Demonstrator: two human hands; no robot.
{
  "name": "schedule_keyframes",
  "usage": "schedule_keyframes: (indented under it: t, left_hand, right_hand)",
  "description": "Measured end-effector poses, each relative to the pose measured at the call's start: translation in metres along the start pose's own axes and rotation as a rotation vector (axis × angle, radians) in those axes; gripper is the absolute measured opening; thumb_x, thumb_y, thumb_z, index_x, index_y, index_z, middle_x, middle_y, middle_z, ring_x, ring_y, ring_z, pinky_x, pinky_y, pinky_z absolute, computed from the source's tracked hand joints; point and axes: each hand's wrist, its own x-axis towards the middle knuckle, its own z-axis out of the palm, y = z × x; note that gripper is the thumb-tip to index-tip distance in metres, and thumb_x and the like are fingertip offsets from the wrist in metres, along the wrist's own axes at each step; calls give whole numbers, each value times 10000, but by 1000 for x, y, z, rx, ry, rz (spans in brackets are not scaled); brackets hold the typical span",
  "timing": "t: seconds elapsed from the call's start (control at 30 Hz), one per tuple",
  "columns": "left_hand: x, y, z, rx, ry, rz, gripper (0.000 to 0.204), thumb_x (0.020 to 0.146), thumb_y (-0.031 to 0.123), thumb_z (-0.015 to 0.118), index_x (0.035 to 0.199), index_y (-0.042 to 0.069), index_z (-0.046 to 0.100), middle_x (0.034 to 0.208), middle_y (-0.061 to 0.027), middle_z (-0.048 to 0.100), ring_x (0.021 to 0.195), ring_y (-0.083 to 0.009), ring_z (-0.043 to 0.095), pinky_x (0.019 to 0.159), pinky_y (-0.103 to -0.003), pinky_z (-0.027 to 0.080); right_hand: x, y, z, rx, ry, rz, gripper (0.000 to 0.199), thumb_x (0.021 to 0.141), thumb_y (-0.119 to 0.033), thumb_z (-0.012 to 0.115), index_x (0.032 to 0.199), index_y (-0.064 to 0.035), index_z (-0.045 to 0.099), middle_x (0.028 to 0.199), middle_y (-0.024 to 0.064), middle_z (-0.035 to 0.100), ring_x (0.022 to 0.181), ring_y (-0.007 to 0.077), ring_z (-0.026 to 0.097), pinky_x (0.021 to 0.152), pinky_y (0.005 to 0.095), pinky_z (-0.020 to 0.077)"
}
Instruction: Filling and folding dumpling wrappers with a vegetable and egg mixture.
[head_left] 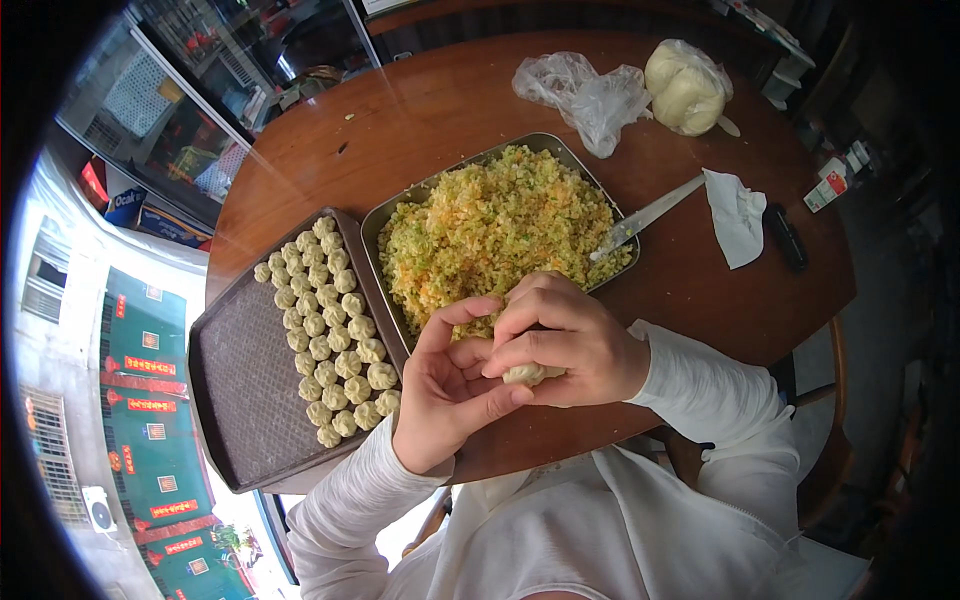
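Both of my hands meet over the near edge of the table, around a small pale bun (524, 374). My left hand (450, 385) is curled under and beside it, with the thumb against its side. From the right, my right hand (570, 335) closes its fingers over the top of the bun, hiding much of it. Just beyond my hands stands a metal pan (372, 245) heaped with chopped yellow-green and orange filling (480, 225). To the left lies a dark tray (245, 375) carrying rows of small pleated buns (335, 340).
A flat-bladed spreader (650, 217) rests in the filling, its handle over the pan's right rim. Farther right are a white paper sheet (735, 220), a black pen-like object (786, 238) and a small white bottle (830, 185). A crumpled plastic bag (585, 95) and bagged dough (687, 88) sit at the back.
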Motion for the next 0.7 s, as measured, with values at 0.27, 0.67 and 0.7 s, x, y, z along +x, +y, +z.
schedule_keyframes:
  t: [0.27, 0.67, 0.7]
  left_hand:
    - [-1, -3, -3, -9, 53, 39, 717, 813, -107, 722, 1399, 22, 329, 1094, -139, 667, 1054, -205, 655, 932, -336, 548]
    - [-2, -6, -3, 31, 12, 59, 690, 808, -133, 709, 1374, 24, 347, 1085, -145, 659, 1069, -226, 656, 932, -350, 555]
    - [-2, -8, -3, 24, 8, 62, 690, 807, -132, 711, 1372, 25, 348, 1089, -146, 658, 1070, -226, 655, 932, -350, 555]
  right_hand:
    - [10, -9, -1, 5, 19, 46, 336, 725, -140, 817, 1033, -120, 685, 1053, 44, 570, 936, 230, 565, 809, 372, 457]
    - [0, -5, 2, 57, 60, 88, 361, 723, -153, 836, 1010, -107, 623, 1058, 60, 563, 939, 232, 571, 787, 360, 472]
    - [0, -5, 3, 71, 61, 103, 364, 724, -151, 836, 1012, -106, 618, 1058, 62, 563, 940, 233, 571, 791, 361, 473]
